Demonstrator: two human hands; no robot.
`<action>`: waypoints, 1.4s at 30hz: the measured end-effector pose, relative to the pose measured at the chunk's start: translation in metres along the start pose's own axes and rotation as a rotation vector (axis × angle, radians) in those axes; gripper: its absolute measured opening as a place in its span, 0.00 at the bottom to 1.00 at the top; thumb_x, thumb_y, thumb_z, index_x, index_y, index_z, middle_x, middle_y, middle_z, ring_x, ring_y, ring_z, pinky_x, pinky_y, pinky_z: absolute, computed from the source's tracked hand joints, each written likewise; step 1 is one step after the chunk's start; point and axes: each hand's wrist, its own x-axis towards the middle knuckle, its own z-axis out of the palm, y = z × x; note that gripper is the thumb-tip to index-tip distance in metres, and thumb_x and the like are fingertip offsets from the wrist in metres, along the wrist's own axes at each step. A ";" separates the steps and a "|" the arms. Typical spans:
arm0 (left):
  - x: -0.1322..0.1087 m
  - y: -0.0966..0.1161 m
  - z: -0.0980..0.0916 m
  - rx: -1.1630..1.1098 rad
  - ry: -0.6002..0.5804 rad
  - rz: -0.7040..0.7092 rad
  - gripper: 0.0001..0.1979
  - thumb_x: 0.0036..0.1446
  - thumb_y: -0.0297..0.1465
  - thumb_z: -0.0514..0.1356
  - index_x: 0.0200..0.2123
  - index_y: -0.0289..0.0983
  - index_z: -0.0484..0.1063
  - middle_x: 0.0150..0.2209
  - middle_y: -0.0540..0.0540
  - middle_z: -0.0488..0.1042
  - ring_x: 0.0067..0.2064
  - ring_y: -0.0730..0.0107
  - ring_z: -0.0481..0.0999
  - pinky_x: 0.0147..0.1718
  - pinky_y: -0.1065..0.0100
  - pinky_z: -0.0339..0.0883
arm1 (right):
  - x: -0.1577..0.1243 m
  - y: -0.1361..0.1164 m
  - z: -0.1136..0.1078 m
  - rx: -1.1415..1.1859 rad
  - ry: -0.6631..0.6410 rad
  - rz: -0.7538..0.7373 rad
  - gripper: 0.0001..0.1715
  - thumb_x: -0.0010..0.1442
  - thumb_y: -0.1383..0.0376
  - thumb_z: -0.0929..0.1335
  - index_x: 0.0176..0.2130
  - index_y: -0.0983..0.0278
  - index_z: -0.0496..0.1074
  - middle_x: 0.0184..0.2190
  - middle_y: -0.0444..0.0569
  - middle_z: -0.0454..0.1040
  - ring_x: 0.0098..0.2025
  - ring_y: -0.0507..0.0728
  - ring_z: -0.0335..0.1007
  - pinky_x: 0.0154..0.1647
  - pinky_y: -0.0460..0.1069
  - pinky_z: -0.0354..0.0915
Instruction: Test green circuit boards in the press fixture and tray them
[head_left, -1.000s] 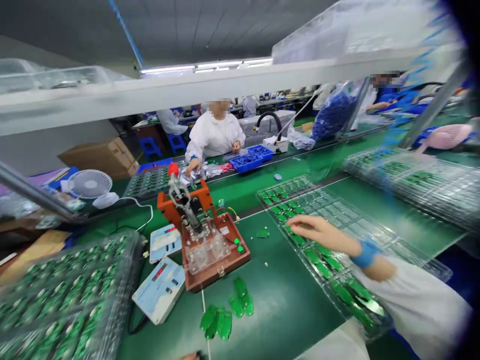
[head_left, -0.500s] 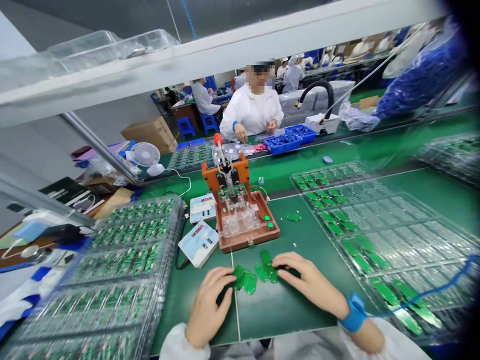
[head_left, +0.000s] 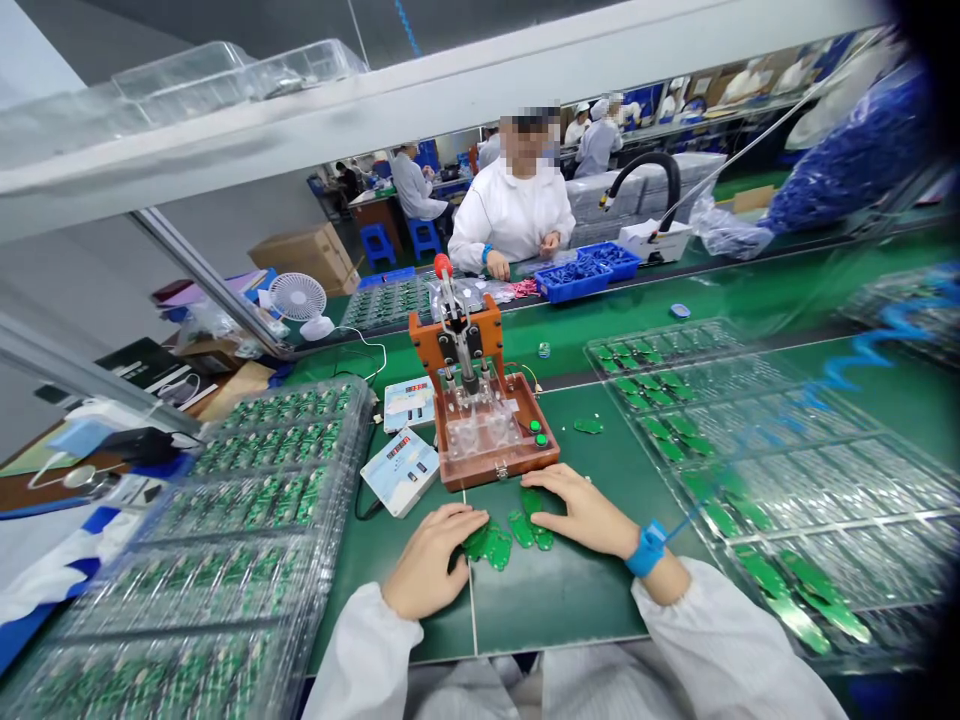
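Small green circuit boards lie in two loose groups on the green work surface before me. My left hand (head_left: 435,560) rests at the left group of circuit boards (head_left: 495,548), its fingertips over their edge and its thumb apart. My right hand (head_left: 589,510) reaches over the right group of circuit boards (head_left: 521,528). Its fingers stretch across the upper board and its thumb is spread below, touching or close to it; the fingers partly hide that board. Just beyond stands a brown test fixture (head_left: 480,468) with an orange frame, a red-knobbed lever and clear plates.
Filled board trays (head_left: 247,530) are stacked at left; a partly filled clear tray (head_left: 810,460) lies at right. Two meter boxes (head_left: 400,472) flank the fixture. One board (head_left: 589,426) lies alone. A blue coiled cord (head_left: 847,365) runs from my wristband. A co-worker (head_left: 510,215) sits opposite.
My right hand has moved forward and left, over the upper board of the right group. My left hand has shifted slightly forward onto the left group. The view has moved a little.
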 end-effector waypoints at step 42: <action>-0.013 -0.013 0.018 0.041 0.340 -0.062 0.10 0.62 0.29 0.61 0.46 0.40 0.79 0.51 0.40 0.79 0.55 0.53 0.76 0.54 0.49 0.73 | 0.092 -0.007 -0.023 -0.144 0.294 -0.321 0.14 0.65 0.58 0.72 0.50 0.58 0.77 0.55 0.51 0.76 0.62 0.64 0.65 0.65 0.63 0.65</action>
